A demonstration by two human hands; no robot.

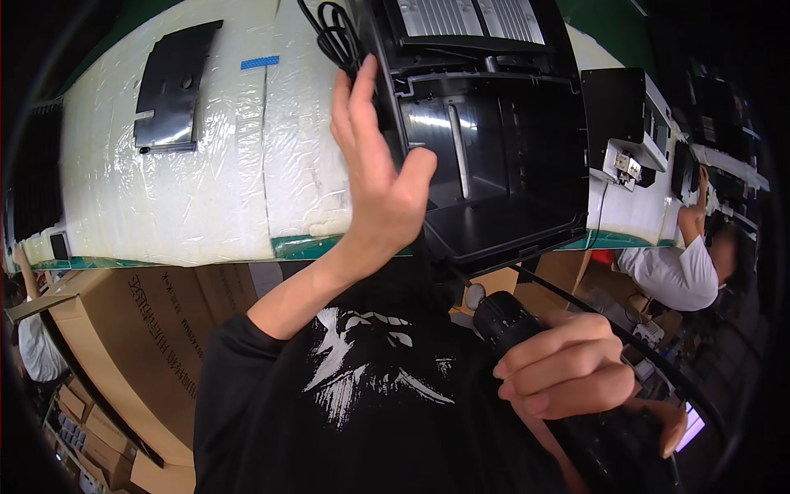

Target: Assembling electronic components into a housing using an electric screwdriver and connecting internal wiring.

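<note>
A large black plastic housing [547,177] lies on the padded table with its hollow interior facing up. My left hand [383,177] rests along its left wall, fingers stretched out and the thumb apart near the rim. Beside those fingertips is a looped black cable [336,37]. Lower right, my right hand [568,366] is wrapped around a dark cylindrical tool with a ribbed collar, which looks like an electric screwdriver [504,319]. Its front end points toward the housing's near edge, beside a small round shiny piece [475,296]. The tool's rear is dark and hard to make out.
A curved black panel [173,90] lies on the plastic-wrapped white padding [230,177] at left. Right of the housing stands a black-and-white device [625,115] with a metal fitting. Cardboard boxes [123,354] are below the table's left edge. Another person [679,267] sits at right.
</note>
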